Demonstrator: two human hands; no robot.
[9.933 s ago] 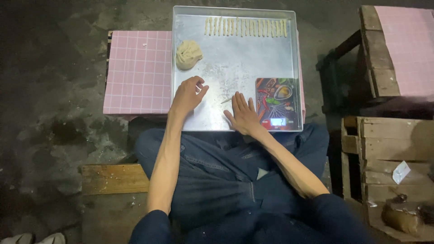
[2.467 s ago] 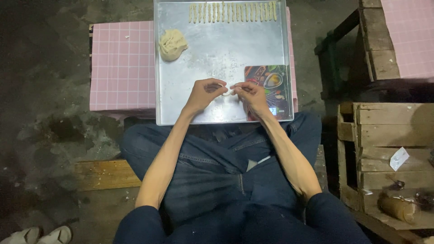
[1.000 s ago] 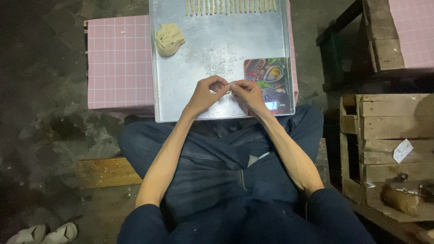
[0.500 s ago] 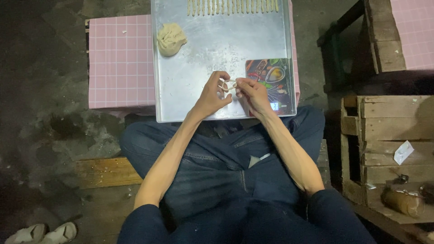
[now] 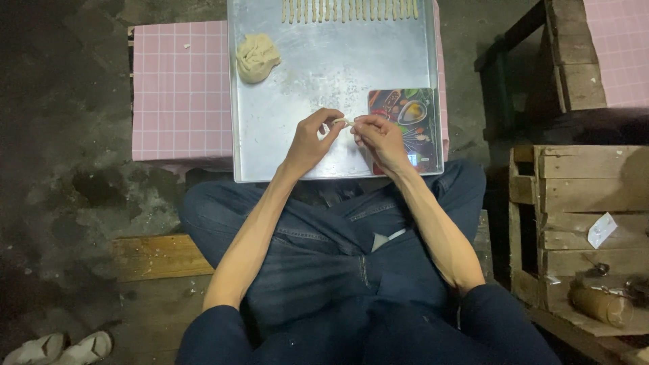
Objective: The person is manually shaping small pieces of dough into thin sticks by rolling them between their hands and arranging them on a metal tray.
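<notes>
While both hands meet above the near half of the metal tray (image 5: 324,74), a small pale dough piece (image 5: 343,122) is held between them. The left hand (image 5: 312,138) has its fingers (image 5: 331,118) pinched on the left end of the piece; the right hand (image 5: 378,135) has its fingers (image 5: 358,125) pinched on the right end. Both grasps are closed on the dough piece, which sits just above the tray surface; contact with the tray cannot be determined.

Tray contents:
- A dough lump (image 5: 257,57) lies in the far left corner area, well apart from the hands.
- A row of dough sticks (image 5: 348,9) lies side by side along the far edge.
- A colourful printed card (image 5: 405,125) lies at the near right corner, partly beneath the right hand.

The tray rests on a desk with a pink checked cover (image 5: 179,91). Wooden crates (image 5: 581,203) stand to the right. The person sits with legs in dark jeans (image 5: 324,270) below the tray.
</notes>
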